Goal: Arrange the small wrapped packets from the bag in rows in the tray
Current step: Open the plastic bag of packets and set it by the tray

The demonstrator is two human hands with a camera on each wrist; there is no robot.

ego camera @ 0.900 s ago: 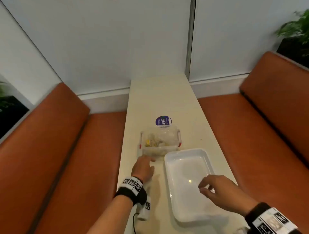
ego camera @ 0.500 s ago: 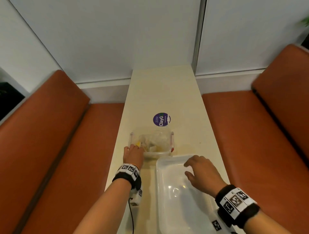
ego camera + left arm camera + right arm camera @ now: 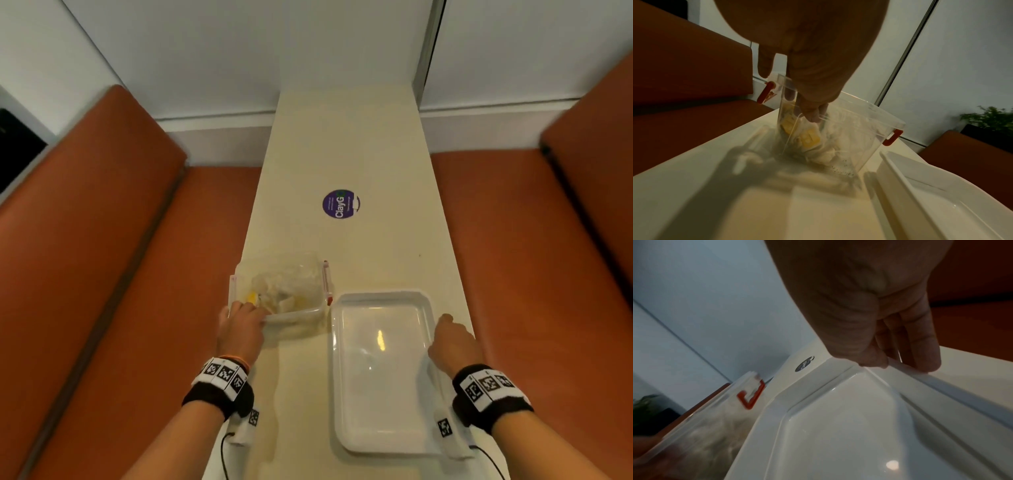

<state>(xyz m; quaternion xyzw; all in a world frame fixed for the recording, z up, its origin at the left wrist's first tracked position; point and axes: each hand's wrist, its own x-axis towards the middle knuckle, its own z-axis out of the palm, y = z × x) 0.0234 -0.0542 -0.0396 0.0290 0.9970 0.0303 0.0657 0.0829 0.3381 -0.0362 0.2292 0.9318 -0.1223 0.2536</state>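
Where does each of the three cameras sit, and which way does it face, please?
Head: looks down at the table; both hands and wristbands show.
Left wrist: looks along the left hand, whose fingers grip the clear box.
Right wrist: looks along the right hand, gripping the white tray's rim.
All share box and tray.

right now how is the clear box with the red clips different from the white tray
The clear box is see-through and tall-walled; the white tray is opaque and shallow. The clear box holds a bag of small packets, some yellow; the white tray holds nothing yet. The left hand grips the clear box's near corner, while the right hand pinches the white tray's right rim. Both are rectangular and sit side by side on the table.
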